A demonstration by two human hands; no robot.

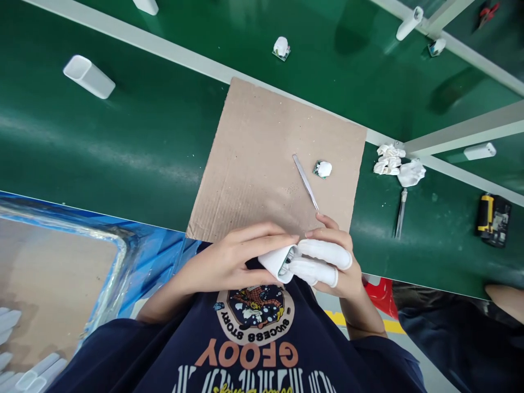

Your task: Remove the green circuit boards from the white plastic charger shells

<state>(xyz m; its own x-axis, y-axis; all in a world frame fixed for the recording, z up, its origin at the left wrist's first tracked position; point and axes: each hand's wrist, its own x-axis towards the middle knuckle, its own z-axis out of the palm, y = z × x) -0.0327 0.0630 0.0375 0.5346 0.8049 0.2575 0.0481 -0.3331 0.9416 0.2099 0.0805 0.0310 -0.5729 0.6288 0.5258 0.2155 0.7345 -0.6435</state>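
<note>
My left hand (245, 254) is wrapped round a white plastic housing (275, 261) held in front of my chest, its open end turned to the right. My right hand (333, 256) wears white finger cots (323, 252) on several fingers, and their tips meet at the housing's mouth. Something greyish with a green edge shows inside that opening; the fingers hide most of it. Just beyond my hands, metal tweezers (305, 182) lie on a cardboard sheet (254, 147). Right of the tweezers is a small green circuit board with a white domed part (323, 169).
A white housing (89, 76) lies on the green bench at left. More boards (281, 48) and housings stand behind the rail. At right are crumpled finger cots (388, 159), other tweezers (400, 214) and a yellow-black device (493, 219). A blue-lined bin (118, 256) holds housings; another person's arm (505, 300) shows.
</note>
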